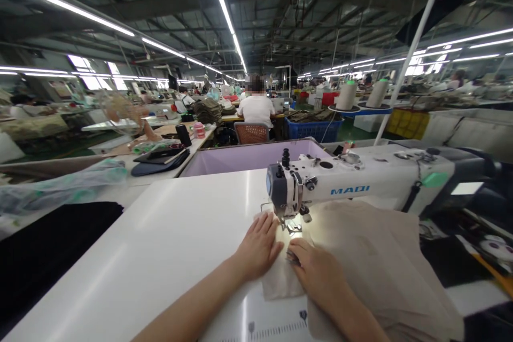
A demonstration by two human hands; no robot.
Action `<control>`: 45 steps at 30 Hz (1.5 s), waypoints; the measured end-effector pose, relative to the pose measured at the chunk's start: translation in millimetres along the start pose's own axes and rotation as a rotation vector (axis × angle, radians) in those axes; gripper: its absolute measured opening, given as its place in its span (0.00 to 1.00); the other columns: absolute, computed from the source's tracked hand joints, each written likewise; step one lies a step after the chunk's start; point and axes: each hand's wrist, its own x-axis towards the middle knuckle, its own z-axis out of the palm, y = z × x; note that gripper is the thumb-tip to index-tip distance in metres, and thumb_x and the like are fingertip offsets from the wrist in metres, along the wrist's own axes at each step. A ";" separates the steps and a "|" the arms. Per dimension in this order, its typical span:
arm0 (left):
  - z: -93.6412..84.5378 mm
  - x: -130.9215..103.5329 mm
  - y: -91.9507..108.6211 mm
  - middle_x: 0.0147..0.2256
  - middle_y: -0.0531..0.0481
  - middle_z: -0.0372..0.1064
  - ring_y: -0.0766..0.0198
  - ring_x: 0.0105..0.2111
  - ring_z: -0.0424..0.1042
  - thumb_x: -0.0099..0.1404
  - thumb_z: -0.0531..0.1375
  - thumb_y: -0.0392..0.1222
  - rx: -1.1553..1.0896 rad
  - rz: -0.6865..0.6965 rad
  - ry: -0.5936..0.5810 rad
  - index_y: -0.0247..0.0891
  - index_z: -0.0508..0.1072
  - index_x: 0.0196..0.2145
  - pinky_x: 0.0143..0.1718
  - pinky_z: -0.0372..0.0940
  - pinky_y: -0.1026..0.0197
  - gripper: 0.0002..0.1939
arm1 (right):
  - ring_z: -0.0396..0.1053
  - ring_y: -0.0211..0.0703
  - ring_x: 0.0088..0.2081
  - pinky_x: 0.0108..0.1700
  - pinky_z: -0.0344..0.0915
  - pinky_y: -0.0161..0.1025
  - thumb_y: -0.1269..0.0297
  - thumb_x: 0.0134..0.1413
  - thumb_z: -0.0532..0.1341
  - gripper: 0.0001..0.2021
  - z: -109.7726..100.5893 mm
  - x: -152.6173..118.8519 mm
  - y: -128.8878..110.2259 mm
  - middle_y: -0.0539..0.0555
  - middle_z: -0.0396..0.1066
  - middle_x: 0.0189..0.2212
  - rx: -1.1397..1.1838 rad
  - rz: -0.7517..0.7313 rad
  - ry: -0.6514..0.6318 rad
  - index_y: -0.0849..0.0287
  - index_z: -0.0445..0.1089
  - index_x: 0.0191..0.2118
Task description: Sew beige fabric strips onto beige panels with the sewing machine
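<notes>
Left hand [259,246]: flat on the pale cloth [282,284], fingers together and extended, thumb out toward the foot [294,228]; it presses and grips nothing that I can see. Right hand [316,267]: fingers bent over a small metal piece [292,256] just on my side of the foot; I cannot tell whether they are clamped on it. My hands are apart, with a narrow gap between them.

Position of cloth: on the white table [192,240], its far end at the foot of the machine [385,176], its near end toward me. A wider spread of cloth [372,240] lies to the right, partly below the machine's arm; whether both are one piece cannot be told.

Progress: the cloth is placed at the foot, so I judge the setting done. The near length lies short of the foot and appears unsewn. No finished seam can be made out; stitches are too small to confirm.
</notes>
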 end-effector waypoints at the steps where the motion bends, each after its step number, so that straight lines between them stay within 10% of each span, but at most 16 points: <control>1: -2.6 -5.4 2.5 0.68 0.28 0.53 0.40 0.69 0.49 0.74 0.53 0.48 -0.002 0.014 -0.019 0.27 0.58 0.66 0.67 0.54 0.37 0.29 | 0.76 0.47 0.46 0.45 0.68 0.37 0.74 0.62 0.58 0.11 -0.9 -2.9 1.3 0.52 0.77 0.49 0.004 -0.002 0.006 0.54 0.74 0.44; 10: -20.3 -55.2 31.9 0.70 0.31 0.47 0.42 0.70 0.46 0.73 0.56 0.47 -0.063 0.106 -0.115 0.31 0.55 0.68 0.67 0.52 0.37 0.32 | 0.76 0.49 0.46 0.43 0.68 0.39 0.72 0.66 0.56 0.10 -3.5 -22.7 1.5 0.54 0.77 0.45 0.013 0.047 0.023 0.55 0.74 0.43; 23: -12.9 -43.0 29.9 0.68 0.31 0.53 0.42 0.69 0.50 0.72 0.57 0.50 -0.068 0.119 -0.058 0.32 0.58 0.67 0.67 0.53 0.39 0.31 | 0.76 0.47 0.48 0.46 0.68 0.37 0.72 0.63 0.56 0.14 5.1 -16.5 -4.5 0.53 0.74 0.54 0.032 -0.015 0.012 0.53 0.73 0.50; 34: -40.6 -43.7 31.7 0.66 0.34 0.57 0.41 0.65 0.59 0.73 0.56 0.44 -0.002 0.070 -0.071 0.37 0.61 0.64 0.61 0.62 0.39 0.25 | 0.75 0.50 0.46 0.46 0.69 0.43 0.67 0.64 0.54 0.13 -20.4 -34.5 25.4 0.56 0.76 0.50 0.101 0.111 0.315 0.56 0.73 0.47; 39: -58.3 -68.3 58.8 0.62 0.39 0.62 0.48 0.48 0.75 0.71 0.58 0.45 -0.100 0.014 -0.299 0.41 0.61 0.63 0.46 0.75 0.48 0.25 | 0.75 0.49 0.44 0.42 0.68 0.41 0.68 0.63 0.56 0.11 -23.9 -41.8 31.7 0.55 0.77 0.47 0.087 0.162 0.295 0.56 0.74 0.45; 45: -63.9 -77.9 70.6 0.67 0.37 0.53 0.44 0.52 0.74 0.70 0.60 0.48 -0.130 -0.074 -0.471 0.40 0.58 0.65 0.52 0.72 0.45 0.30 | 0.76 0.49 0.40 0.37 0.67 0.40 0.67 0.63 0.58 0.08 -18.2 -44.1 35.9 0.53 0.77 0.45 0.043 0.148 0.293 0.56 0.74 0.44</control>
